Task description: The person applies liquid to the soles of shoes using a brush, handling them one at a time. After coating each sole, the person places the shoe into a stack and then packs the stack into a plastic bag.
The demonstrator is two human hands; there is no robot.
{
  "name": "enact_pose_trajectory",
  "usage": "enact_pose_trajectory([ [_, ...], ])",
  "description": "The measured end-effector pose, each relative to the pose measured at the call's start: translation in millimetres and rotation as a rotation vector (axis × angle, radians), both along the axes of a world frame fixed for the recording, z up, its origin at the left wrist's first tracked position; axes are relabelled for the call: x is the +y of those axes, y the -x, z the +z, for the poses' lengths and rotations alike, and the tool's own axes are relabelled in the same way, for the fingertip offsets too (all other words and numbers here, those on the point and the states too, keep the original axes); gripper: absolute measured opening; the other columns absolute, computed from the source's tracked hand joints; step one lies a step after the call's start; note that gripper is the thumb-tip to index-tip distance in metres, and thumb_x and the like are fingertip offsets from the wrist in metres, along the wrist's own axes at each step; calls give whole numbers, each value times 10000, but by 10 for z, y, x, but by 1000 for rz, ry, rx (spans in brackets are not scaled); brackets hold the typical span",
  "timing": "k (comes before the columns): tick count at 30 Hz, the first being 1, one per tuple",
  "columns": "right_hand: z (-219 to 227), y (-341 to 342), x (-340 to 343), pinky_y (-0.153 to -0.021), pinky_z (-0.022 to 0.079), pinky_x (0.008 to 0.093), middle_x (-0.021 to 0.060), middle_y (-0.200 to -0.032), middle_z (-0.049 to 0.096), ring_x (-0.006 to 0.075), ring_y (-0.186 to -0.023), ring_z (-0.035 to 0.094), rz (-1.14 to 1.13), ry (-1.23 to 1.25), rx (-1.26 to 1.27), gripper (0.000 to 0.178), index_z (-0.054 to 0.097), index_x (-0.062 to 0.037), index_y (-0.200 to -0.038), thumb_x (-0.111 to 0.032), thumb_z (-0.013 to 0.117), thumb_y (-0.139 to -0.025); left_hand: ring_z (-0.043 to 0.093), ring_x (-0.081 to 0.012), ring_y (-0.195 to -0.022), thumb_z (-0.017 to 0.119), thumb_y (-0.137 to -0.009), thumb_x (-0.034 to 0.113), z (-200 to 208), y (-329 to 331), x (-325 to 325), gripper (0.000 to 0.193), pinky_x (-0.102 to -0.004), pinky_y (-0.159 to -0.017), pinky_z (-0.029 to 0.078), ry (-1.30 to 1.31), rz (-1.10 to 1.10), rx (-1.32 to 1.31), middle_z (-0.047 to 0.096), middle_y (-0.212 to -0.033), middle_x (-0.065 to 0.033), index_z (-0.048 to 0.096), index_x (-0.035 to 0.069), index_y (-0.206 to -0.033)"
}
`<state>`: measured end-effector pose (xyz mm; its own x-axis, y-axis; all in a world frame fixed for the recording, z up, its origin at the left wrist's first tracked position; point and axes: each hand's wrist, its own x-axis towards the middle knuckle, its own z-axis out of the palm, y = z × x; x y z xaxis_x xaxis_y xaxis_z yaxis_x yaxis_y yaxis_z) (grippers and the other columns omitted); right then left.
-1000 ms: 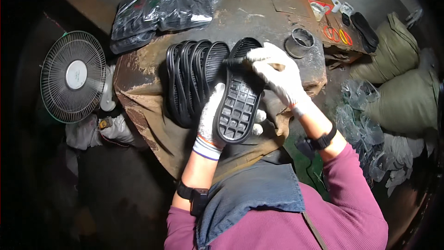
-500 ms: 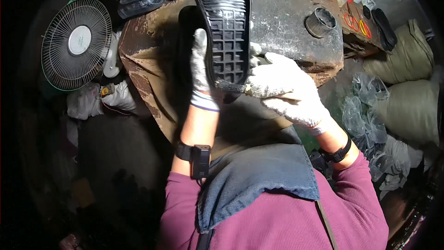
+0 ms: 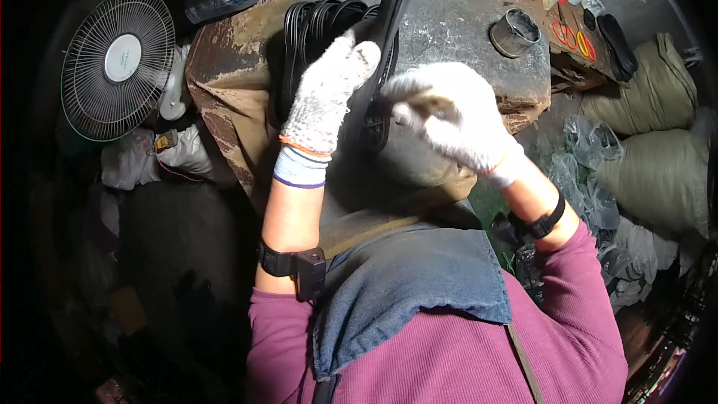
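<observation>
While the left hand (image 3: 327, 93) grips a black sole (image 3: 395, 11) held edge-on above the bench (image 3: 464, 22), the right hand (image 3: 449, 116) seems to pinch its lower edge. More soles (image 3: 318, 19) stand stacked behind.

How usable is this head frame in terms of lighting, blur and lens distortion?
Head view: light falls on the middle, where the gloved left hand and right hand grip the black shoe sole seen edge-on; the rim goes black, hiding the lower left floor. The fisheye bends the workbench edges. The fan stays legible; the right glove looks slightly overexposed.
</observation>
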<state>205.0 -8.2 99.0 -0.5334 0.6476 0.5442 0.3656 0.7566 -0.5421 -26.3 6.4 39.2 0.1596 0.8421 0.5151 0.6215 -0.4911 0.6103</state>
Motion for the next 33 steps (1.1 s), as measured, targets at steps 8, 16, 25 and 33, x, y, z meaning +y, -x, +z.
enact_pose_trajectory([
  [8,5,-248,760,-818,594,315,81,-950,799,240,-895,779,-247,64,60,216,779,-111,-1104,-242,777,-933,618,-317,-1341,599,-996,9,270,-114,-458,382,-381,-1154,493,839,-26,-648,706,-1351,-136,671,47,-1370],
  [16,-6,-14,849,-867,581,281,50,-1081,804,115,-947,733,-150,271,380,211,772,-28,-1147,-132,759,-963,668,-563,-1108,526,-1027,601,18,530,-1713,844,-664,-893,583,1079,-385,-2047,635,-1355,-324,432,-65,-1536],
  [25,150,-739,1504,-1032,556,372,101,-1227,771,265,-1158,723,-375,-684,-165,339,804,-121,-1141,4,631,-878,559,-334,-1227,586,-1025,375,-860,1025,-6347,750,-443,-1064,477,-1082,587,-1778,540,-1394,-236,387,-165,-1507],
  [33,138,-1111,1564,-956,617,367,143,-1194,774,244,-1091,758,-473,-617,-122,336,775,-49,-1173,97,596,-928,571,-369,-1262,565,-1039,320,-1170,858,-6285,648,-499,-1123,464,-935,1111,-1681,586,-1379,-235,446,-155,-1463],
])
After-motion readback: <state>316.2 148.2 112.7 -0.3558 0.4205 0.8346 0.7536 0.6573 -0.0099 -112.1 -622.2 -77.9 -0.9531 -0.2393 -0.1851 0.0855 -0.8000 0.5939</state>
